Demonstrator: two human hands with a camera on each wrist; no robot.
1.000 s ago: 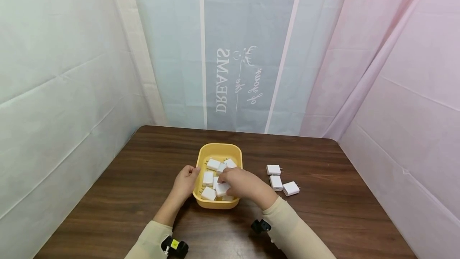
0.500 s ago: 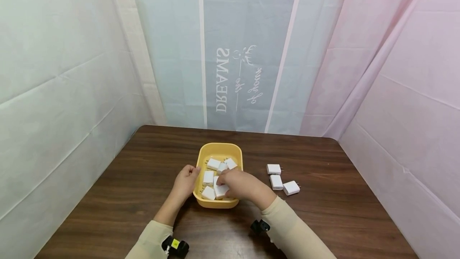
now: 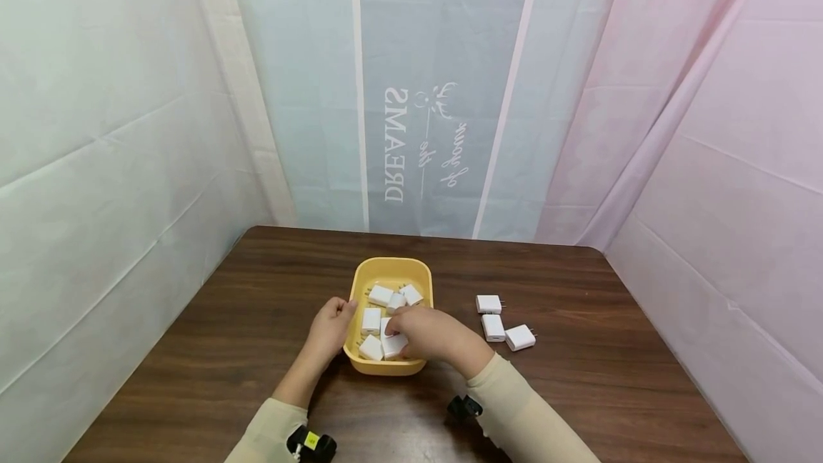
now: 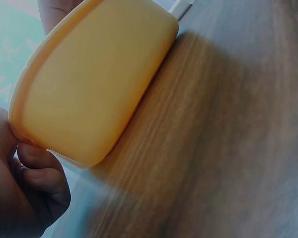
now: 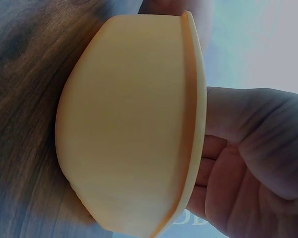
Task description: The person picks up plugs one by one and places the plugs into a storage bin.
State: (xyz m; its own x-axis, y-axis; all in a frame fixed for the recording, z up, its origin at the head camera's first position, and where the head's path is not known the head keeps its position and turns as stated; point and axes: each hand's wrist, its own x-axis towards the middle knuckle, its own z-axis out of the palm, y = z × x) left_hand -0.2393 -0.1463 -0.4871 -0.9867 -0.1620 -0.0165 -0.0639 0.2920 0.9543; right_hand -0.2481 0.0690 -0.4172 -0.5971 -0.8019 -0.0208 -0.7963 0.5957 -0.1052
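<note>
A yellow plastic bin (image 3: 389, 369) stands on the table with several white plug-in phone chargers (image 3: 371, 320) inside. My left hand (image 3: 331, 327) grips its left rim, thumb on top; the left wrist view shows curled fingers (image 4: 42, 178) against the outer wall. My right hand (image 3: 427, 334) reaches over the right rim and pinches a white charger (image 3: 393, 346) low in the near part of the bin. From the right wrist, the bin's wall (image 5: 129, 124) hides the fingertips and that charger.
To the right of the bin, three white chargers (image 3: 493, 327) lie close together on the dark wooden table (image 3: 591, 377). A printed curtain (image 3: 437, 163) hangs behind the table, with pale cloth on both sides.
My right fingers and the charger they pinch have shifted slightly down and to the left inside the bin. My left hand stays on the rim.
</note>
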